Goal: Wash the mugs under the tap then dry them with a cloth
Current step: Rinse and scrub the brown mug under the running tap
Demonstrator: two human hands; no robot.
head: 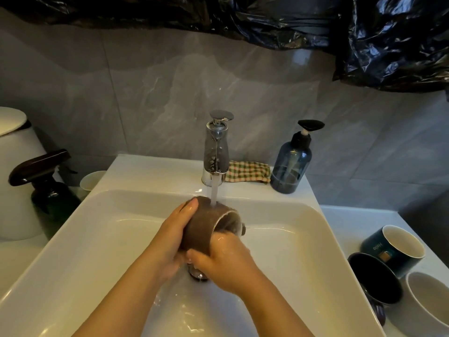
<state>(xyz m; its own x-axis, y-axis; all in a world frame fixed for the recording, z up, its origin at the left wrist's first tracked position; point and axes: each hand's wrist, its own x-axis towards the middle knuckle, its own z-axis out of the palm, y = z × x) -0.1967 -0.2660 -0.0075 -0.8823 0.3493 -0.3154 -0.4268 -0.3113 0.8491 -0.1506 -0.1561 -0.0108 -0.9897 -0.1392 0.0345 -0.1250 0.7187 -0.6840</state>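
A brown mug (202, 223) lies tilted on its side over the white sink (97, 239), mouth turned to the right, under the running chrome tap (216, 152). Water falls on its upper side. My left hand (172, 239) wraps round the mug's base and left wall. My right hand (226, 259) grips the mug from below near the rim. A checked cloth (247, 171) lies folded on the sink ledge behind the tap. On the right counter stand a teal mug (388, 249), a black mug (374, 278) and a white mug (427, 305).
A blue pump bottle (290, 164) stands right of the tap. A dark spray bottle (48, 186) and a white cup (92, 181) sit left of the sink. The drain (198, 273) shows under my hands. Black plastic sheeting (388, 40) hangs above.
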